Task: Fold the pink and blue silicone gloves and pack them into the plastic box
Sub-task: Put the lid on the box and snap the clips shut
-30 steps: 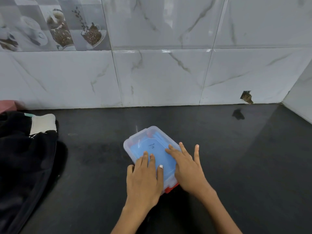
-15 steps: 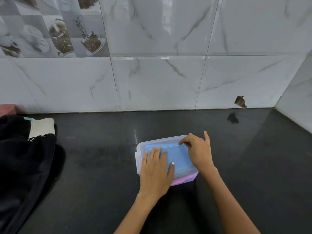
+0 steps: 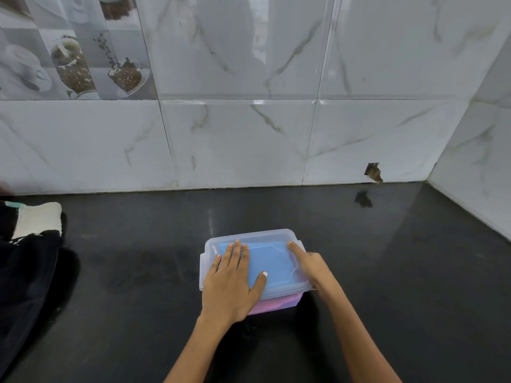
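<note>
Box (image 3: 202, 269) is sitting mid-counter (image 3: 401, 272), lid (image 3: 249, 235) on, with the blue glove (image 3: 273, 261) lying over the pink glove (image 3: 276, 305) inside. Left hand (image 3: 232, 283) is pressing flat on the lid, fingers straight. Right hand (image 3: 312, 265) is lying along the right rim, index straight; its other fingers are hiding, so I cannot tell its grip. Bare counter is lying all around; wall (image 3: 249, 147) and cloth (image 3: 25, 272) are well apart.

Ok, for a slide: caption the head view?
Left hand flat on box lid, right hand at its edge, gloves inside.
</note>
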